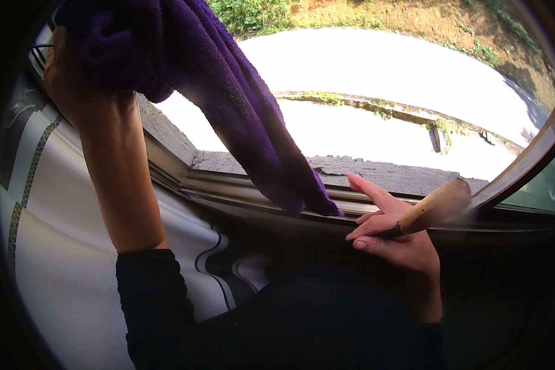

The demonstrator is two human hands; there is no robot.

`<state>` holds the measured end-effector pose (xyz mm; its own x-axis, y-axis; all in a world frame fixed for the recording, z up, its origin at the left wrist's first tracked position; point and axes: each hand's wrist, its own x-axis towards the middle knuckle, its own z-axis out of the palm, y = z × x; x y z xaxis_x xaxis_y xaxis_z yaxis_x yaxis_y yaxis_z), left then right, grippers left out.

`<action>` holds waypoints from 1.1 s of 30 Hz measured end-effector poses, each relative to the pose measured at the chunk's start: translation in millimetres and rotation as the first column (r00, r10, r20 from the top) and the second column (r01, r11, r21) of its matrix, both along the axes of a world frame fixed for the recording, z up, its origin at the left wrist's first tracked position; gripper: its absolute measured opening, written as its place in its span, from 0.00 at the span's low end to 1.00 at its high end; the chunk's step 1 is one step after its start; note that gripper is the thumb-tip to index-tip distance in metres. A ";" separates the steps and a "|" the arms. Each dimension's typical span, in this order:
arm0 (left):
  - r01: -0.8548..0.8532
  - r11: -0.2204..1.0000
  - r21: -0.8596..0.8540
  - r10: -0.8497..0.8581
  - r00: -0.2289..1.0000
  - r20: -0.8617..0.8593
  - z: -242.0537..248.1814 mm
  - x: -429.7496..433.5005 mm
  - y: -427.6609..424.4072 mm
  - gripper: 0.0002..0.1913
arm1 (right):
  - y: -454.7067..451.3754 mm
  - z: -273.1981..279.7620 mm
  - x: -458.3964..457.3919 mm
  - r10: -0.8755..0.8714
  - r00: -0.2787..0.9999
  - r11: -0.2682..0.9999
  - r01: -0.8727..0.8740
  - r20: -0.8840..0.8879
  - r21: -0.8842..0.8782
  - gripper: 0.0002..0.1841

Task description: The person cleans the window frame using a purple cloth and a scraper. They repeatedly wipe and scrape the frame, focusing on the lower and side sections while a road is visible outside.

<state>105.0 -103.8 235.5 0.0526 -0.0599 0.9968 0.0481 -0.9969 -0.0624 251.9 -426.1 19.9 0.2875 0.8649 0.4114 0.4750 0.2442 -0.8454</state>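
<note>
My left hand [67,85] is raised at the upper left, closed on a purple terry towel [240,106]. The towel covers most of its fingers. A long fold hangs diagonally down to the metal window track [217,185], its tip beside my right hand [393,231]. Between the thumb and fingers of that hand rests a tool with a wooden handle [437,206]. The handle's rounded end points up and right, while the tool's working end is dark and largely hidden by the fingers. My right index finger stretches out over the track.
Beyond the open window lies a rough concrete ledge [360,171], then sunlit pale ground and a grassy earth bank [388,16]. A white curtain [64,222] with dark stripes hangs at the left. The window sash's frame [522,162] borders the opening on the right.
</note>
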 end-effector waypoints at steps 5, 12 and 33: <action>0.731 0.674 -0.106 -0.734 0.647 -0.208 35.1 51.2 9.3 0.12 | 24.0 -2.4 -7.9 -0.083 0.982 0.979 0.112 -0.168 0.171 0.06; 0.534 0.632 -0.561 -0.490 0.837 0.245 -25.0 27.4 -38.9 0.17 | -42.2 30.6 26.2 -0.559 0.753 0.784 0.616 -0.347 0.076 0.06; -0.069 0.824 -0.563 -0.372 0.684 -0.628 -220.4 -43.7 -28.4 0.05 | -7.8 29.6 64.9 -0.241 0.927 0.963 0.191 -0.287 -0.191 0.04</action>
